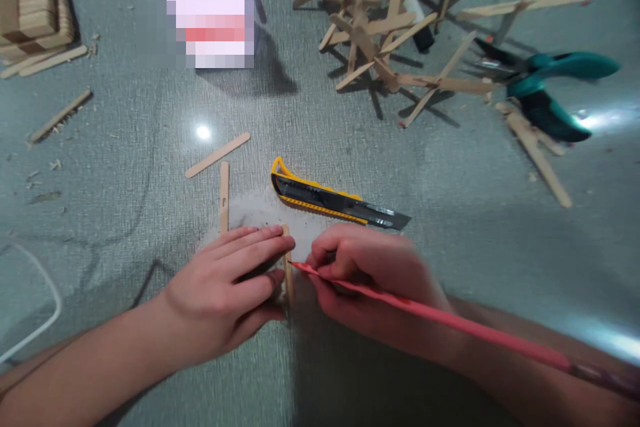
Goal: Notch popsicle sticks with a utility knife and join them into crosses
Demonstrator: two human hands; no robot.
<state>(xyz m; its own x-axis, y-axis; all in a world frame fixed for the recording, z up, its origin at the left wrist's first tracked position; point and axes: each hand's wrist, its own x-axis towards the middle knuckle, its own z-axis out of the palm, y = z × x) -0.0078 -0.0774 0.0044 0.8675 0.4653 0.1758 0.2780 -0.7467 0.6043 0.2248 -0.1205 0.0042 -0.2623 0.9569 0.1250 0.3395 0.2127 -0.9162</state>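
My left hand (pixel 225 277) lies over a narrow wooden craft stick (pixel 289 283), its fingertips holding the stick down against the surface. A red pencil (pixel 415 309) is gripped in my right hand (pixel 370 273), and its dark tip touches or nearly touches the stick's right side. Just beyond my hands lies a yellow and black utility knife (pixel 320 197) with its blade out, pointing right. By my left fingers, another craft stick (pixel 225 190) has a small slot cut in it. A third plain stick (pixel 217 155) rests at a slant behind it.
Joined craft sticks (pixel 370 40) form a tangled structure at the back right. Teal-handled pliers (pixel 555 77) lie beside it, near loose sticks (pixel 540 160). Stacked craft sticks (pixel 35 0) are at the back left. A pixelated pale object (pixel 215 7) stands at the back. A white cable (pixel 50 280) curves at left.
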